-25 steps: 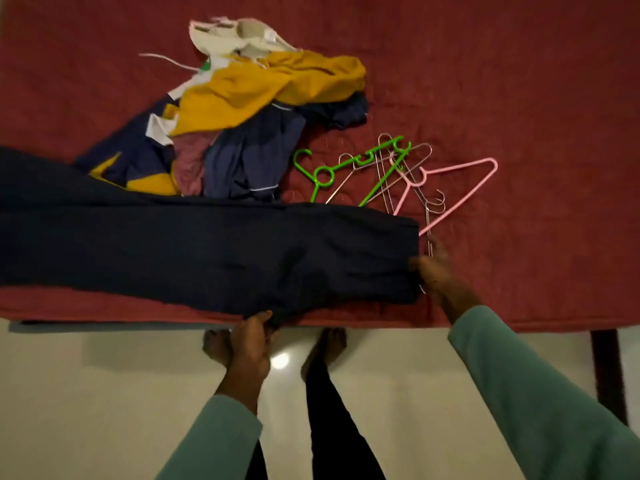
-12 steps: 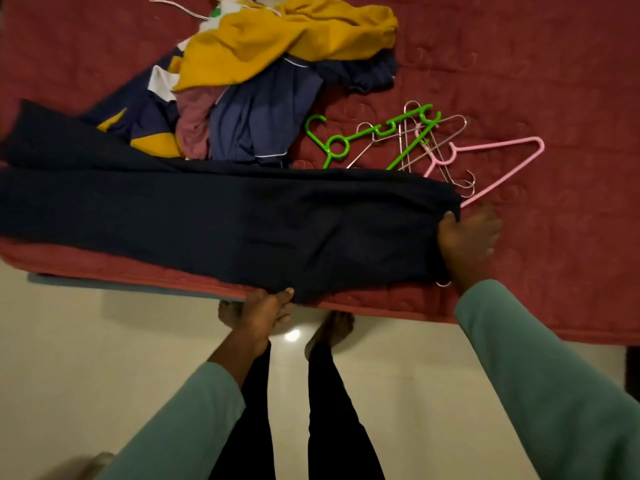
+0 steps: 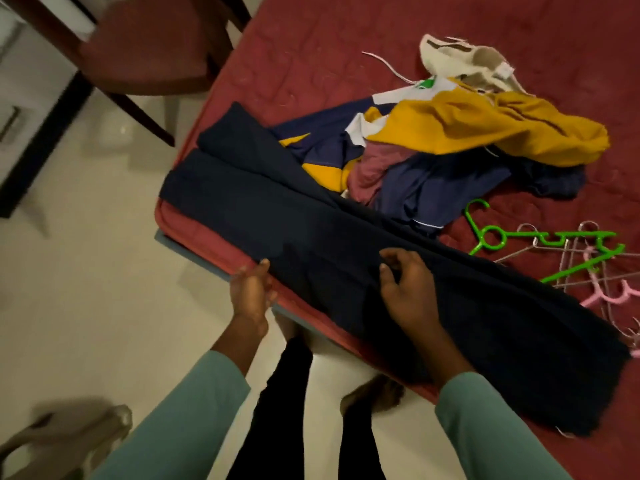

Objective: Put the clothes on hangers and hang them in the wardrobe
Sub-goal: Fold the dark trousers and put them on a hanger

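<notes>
One pair of navy trousers (image 3: 311, 230) is laid along the edge of the red bed (image 3: 311, 64), pinched there by the left hand (image 3: 251, 289), the right hand (image 3: 405, 289) curled mid-cloth, grip uncertain; an even fold is advised before the green hanger (image 3: 585, 234) is threaded.

Pale glossy floor (image 3: 86, 306) spreads out to the left of the left grip (image 3: 251, 289). Farther beyond that grip stands a dark-legged chair (image 3: 145, 53) with a red seat, just beside the bed (image 3: 311, 64) with its quilted red cover.
</notes>
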Action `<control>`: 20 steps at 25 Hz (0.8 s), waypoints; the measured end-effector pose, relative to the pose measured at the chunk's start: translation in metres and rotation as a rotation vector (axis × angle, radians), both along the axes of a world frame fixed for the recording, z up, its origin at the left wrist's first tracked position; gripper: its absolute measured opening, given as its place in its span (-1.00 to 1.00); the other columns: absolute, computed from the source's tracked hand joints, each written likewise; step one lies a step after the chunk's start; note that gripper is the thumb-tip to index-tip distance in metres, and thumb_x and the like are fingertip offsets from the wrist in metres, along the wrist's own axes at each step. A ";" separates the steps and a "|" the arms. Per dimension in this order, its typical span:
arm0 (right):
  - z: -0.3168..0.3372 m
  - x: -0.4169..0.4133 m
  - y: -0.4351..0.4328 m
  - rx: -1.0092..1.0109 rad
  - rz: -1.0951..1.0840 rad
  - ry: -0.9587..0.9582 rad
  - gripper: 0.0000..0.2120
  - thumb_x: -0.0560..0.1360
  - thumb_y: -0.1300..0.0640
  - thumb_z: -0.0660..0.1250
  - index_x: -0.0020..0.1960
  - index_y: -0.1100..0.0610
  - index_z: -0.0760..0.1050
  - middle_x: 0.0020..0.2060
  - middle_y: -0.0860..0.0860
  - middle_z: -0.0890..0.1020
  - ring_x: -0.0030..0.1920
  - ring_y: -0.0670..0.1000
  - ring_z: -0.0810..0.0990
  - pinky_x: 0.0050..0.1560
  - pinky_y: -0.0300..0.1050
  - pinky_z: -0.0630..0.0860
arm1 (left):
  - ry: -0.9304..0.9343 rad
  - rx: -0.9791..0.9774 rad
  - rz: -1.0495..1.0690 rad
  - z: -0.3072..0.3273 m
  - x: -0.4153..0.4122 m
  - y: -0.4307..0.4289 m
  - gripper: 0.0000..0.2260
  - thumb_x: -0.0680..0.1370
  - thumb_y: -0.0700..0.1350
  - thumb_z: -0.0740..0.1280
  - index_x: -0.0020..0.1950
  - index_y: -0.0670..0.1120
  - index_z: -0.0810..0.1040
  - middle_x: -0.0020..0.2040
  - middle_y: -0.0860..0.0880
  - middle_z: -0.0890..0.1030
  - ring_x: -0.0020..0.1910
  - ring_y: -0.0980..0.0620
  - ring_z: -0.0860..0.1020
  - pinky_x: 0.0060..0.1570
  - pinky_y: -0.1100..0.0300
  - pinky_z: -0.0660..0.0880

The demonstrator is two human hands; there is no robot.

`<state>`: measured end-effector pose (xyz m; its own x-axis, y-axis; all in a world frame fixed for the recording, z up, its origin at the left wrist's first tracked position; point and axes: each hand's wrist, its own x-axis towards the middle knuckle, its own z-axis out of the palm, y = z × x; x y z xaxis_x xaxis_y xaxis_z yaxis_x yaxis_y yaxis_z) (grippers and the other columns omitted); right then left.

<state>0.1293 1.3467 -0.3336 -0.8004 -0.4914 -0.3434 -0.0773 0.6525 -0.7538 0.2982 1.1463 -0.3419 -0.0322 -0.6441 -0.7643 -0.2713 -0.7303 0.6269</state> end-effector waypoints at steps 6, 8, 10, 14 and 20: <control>-0.012 -0.001 -0.151 0.267 0.265 0.149 -0.41 0.56 0.03 0.37 0.54 0.08 0.29 0.42 0.14 0.41 0.40 0.22 0.36 0.36 0.23 0.38 | -0.031 -0.031 0.179 -0.030 -0.019 -0.148 -0.69 0.53 -0.04 0.50 0.23 -0.02 0.55 0.01 0.06 0.65 -0.09 0.06 0.63 -0.17 0.14 0.60; -0.017 -0.007 -0.178 0.399 0.262 0.202 -0.38 0.55 0.01 0.39 0.55 0.06 0.29 0.39 0.18 0.44 0.37 0.26 0.40 0.30 0.22 0.41 | -0.059 0.008 0.171 -0.031 -0.027 -0.171 -0.76 0.52 -0.08 0.50 0.14 -0.02 0.56 -0.04 0.04 0.65 -0.16 0.04 0.61 -0.26 0.16 0.59; -0.020 -0.018 -0.187 0.381 0.220 0.210 -0.54 0.53 0.10 0.38 0.42 0.04 0.47 0.23 0.16 0.56 0.25 0.26 0.52 0.20 0.17 0.51 | -0.067 -0.140 0.100 -0.019 -0.035 -0.180 -0.73 0.46 -0.16 0.48 0.14 -0.02 0.55 0.02 -0.01 0.68 -0.07 -0.05 0.66 -0.11 0.02 0.68; -0.009 -0.029 -0.173 0.143 -0.012 0.122 -0.81 0.49 0.13 0.33 0.05 0.02 0.66 -0.05 0.02 0.68 0.00 0.08 0.63 0.05 0.00 0.56 | 0.173 -0.423 -0.243 0.048 -0.070 -0.140 -0.69 0.58 -0.26 0.41 0.30 -0.06 0.55 0.19 -0.01 0.68 0.16 0.04 0.66 0.22 0.15 0.58; -0.003 -0.042 -0.113 -0.157 -0.817 -0.183 -0.80 0.58 0.29 0.20 -0.07 0.01 0.47 -0.18 0.01 0.54 -0.15 -0.04 0.50 -0.06 -0.10 0.45 | 0.385 -0.791 -1.214 0.067 -0.154 -0.084 -0.75 0.61 -0.11 0.36 0.26 -0.15 0.61 0.12 -0.14 0.60 0.13 -0.16 0.58 0.10 -0.04 0.54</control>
<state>0.0872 1.2339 -0.3368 -0.8629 0.1640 -0.4781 0.5045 0.3370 -0.7950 0.1438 1.0620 -0.2750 -0.9488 -0.3099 -0.0611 -0.1782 0.3653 0.9137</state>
